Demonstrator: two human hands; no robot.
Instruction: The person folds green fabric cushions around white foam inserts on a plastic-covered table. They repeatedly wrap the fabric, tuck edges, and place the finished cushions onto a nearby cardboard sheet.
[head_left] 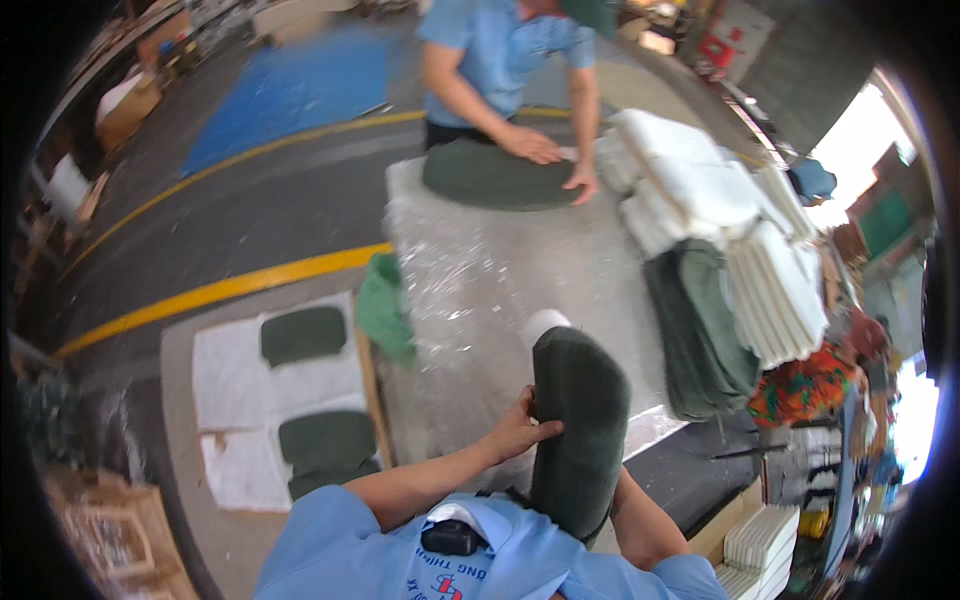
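Note:
A long dark green padded cushion [585,420] with rounded ends stands tilted in front of my chest, over the near edge of the table. My left hand [525,428] is closed on its left edge, thumb on the near face and fingers going behind. My right forearm [648,520] reaches up behind the cushion's lower right side, and the cushion hides that hand. Just beyond the cushion's top end shows a white rounded thing [545,324], too covered to name. The table [500,270] under it is wrapped in shiny clear plastic.
Across the table a person in blue presses both hands [535,148] on a flat dark green oval piece [490,178]. At right, dark green covers [700,330] lie beside stacked white foam pads [775,290]. Green cushions [305,335] rest on a low board at left; green cloth [385,305] hangs between.

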